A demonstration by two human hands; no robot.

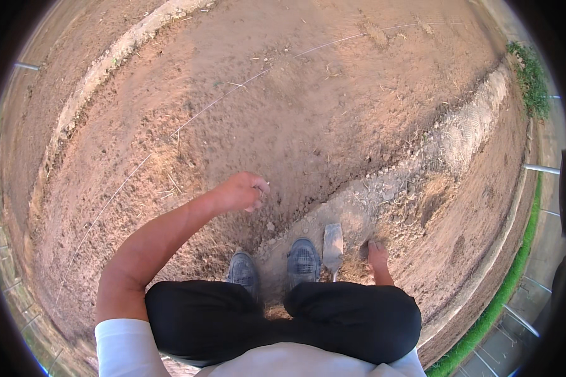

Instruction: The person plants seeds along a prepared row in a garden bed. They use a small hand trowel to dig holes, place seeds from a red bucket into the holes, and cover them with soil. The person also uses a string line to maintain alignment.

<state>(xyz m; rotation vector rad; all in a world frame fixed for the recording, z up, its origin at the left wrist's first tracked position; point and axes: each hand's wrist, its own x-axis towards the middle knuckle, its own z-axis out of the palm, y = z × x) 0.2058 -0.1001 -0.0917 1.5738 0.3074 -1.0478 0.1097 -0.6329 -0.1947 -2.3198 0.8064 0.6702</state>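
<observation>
My left hand (pixel 244 191) hangs over the bare brown soil (pixel 308 138), ahead of my left shoe (pixel 243 270). Its fingers are curled in, and whatever they may hold is too small to make out. To the right of my right knee, my right hand (pixel 377 254) reaches down to the dirt, its fingertips hidden against the ground. Between that hand and my right shoe (pixel 304 259) lies a trowel (pixel 333 244), its flat, dusty metal blade pointing away from me. The trowel's handle is hidden by my leg.
A thin pale string (pixel 217 100) runs in a curve across the soil. A raised, lighter dirt ridge (pixel 421 157) stretches from my feet to the far right. Beyond it are a green plant (pixel 529 80), a grass strip (pixel 509 295) and paving (pixel 547 251).
</observation>
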